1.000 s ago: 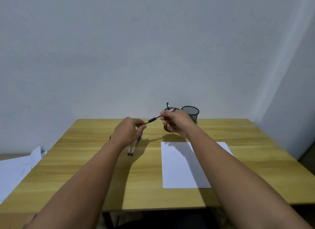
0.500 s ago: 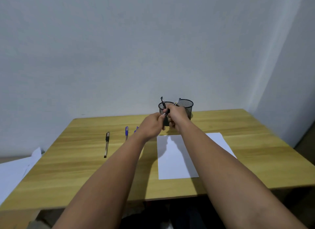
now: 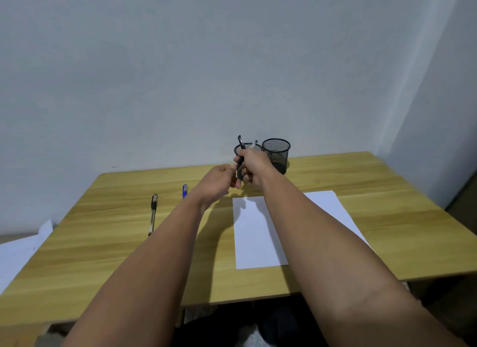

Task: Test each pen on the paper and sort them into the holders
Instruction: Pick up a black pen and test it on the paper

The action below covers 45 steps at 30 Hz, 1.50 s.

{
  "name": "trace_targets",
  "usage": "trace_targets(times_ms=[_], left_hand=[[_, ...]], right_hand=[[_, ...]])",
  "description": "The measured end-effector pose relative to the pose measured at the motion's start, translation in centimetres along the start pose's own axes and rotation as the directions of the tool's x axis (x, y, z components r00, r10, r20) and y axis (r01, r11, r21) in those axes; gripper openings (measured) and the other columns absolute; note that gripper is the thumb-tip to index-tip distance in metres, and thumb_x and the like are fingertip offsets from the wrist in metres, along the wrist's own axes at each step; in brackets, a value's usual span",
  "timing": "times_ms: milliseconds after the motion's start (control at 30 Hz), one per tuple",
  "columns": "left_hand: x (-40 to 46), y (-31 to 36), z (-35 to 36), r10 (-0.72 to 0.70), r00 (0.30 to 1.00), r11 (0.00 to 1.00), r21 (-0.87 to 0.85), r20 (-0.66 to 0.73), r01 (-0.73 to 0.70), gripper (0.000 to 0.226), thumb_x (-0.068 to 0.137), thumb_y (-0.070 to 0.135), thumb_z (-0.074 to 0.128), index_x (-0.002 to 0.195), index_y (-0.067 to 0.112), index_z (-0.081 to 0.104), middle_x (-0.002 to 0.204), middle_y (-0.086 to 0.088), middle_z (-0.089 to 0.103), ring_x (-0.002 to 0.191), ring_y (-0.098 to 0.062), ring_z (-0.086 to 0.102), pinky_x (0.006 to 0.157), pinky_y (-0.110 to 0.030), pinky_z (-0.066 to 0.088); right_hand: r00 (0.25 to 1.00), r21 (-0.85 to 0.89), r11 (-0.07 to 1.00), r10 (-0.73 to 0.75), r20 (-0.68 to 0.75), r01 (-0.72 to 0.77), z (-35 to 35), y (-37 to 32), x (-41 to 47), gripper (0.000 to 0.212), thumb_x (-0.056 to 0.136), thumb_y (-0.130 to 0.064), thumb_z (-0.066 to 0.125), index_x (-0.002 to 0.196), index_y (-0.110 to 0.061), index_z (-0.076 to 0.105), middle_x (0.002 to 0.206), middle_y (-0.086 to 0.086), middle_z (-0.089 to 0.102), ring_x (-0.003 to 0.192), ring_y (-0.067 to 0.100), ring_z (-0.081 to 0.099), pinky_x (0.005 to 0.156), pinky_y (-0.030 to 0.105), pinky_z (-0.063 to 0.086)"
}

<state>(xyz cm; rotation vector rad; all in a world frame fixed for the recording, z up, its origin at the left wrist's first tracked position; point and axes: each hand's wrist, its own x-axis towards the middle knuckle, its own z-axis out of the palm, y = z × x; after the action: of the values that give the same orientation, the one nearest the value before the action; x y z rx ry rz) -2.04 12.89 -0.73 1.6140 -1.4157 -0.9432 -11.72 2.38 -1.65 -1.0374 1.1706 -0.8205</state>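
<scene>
My right hand (image 3: 254, 169) grips a pen (image 3: 255, 143) whose pale end pokes up over the knuckles. The fingertips of my left hand (image 3: 219, 181) pinch the same pen's dark lower end. Both hands are raised in front of the left mesh holder (image 3: 248, 146), where a black pen (image 3: 240, 140) stands. To its right the second black mesh holder (image 3: 276, 153) shows no pen. A white paper sheet (image 3: 254, 238) lies on the table under my right forearm. On the left lie a black-grip pen (image 3: 153, 215) and a blue pen (image 3: 184, 190), the latter partly hidden by my left arm.
The wooden table (image 3: 387, 217) stands against a pale wall, with the holders at its back middle. Loose white papers (image 3: 18, 253) lie lower down, off the table's left edge.
The hands came together from holding the pen stretched out between them. They now sit close in front of the left holder. The view tilted, so the pens on the left show again.
</scene>
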Motion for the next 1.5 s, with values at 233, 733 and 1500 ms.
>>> trace_targets(times_ms=[233, 733, 1500], left_hand=[[-0.3, -0.1, -0.4, 0.014, 0.997, 0.998, -0.052, -0.071, -0.018, 0.034, 0.107, 0.037, 0.037, 0.085, 0.015, 0.052, 0.077, -0.002, 0.065, 0.079, -0.015, 0.056, 0.078, -0.033, 0.042], [-0.6, 0.9, -0.2, 0.033, 0.999, 0.992, -0.126, 0.021, -0.031, 0.04, 0.109, 0.035, 0.034, 0.074, 0.019, 0.047, 0.075, -0.001, 0.06, 0.077, -0.014, 0.053, 0.082, -0.035, 0.047], [0.1, -9.8, 0.9, 0.432, 0.901, 0.532, 0.819, -0.044, -0.215, 0.043, 0.097, 0.045, 0.044, 0.123, 0.021, 0.068, 0.121, -0.001, 0.064, 0.113, -0.027, 0.056, 0.084, -0.039, 0.051]], right_hand=[[0.991, 0.02, 0.992, -0.123, 0.055, 0.122, -0.7, -0.4, -0.9, 0.029, 0.104, -0.031, 0.065, 0.082, -0.013, 0.071, 0.058, -0.005, 0.04, 0.041, 0.009, 0.027, 0.038, 0.02, 0.022], [0.99, 0.273, 0.96, -0.093, 0.103, 0.062, -1.7, -0.5, -1.6, 0.031, 0.107, -0.016, 0.062, 0.076, -0.012, 0.057, 0.044, -0.007, 0.035, 0.031, 0.003, 0.023, 0.03, 0.015, 0.018], [0.927, -0.009, 0.945, -0.324, -0.188, 0.328, -8.9, 9.5, -2.9, 0.018, 0.104, -0.008, 0.063, 0.087, -0.01, 0.069, 0.073, 0.011, 0.065, 0.056, 0.02, 0.054, 0.049, 0.027, 0.044]])
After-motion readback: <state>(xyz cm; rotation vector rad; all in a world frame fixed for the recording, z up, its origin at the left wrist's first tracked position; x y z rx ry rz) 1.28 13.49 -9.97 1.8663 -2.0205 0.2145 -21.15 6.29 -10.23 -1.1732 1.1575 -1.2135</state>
